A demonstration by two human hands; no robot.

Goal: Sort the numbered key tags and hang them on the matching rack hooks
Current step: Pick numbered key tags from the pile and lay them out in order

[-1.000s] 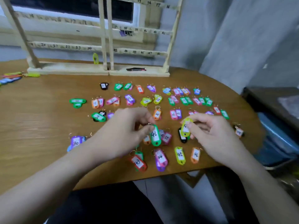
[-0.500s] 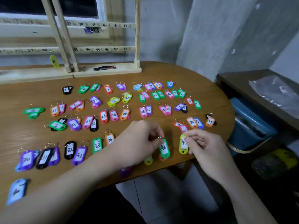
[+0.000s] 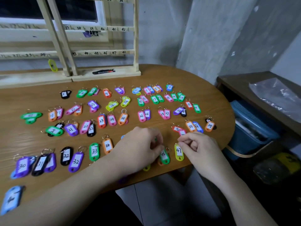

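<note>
While rows of numbered tags lay spread over wooden table, left hand pinched ring of green tag 46 at near edge. Right hand pinched ring of yellow-green tag 47 just beside it. Rack stood at far side.

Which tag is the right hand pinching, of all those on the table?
The yellow-green tag marked 47, held by its ring end in the right hand. The green 46 tag beside it is at the left hand.
</note>
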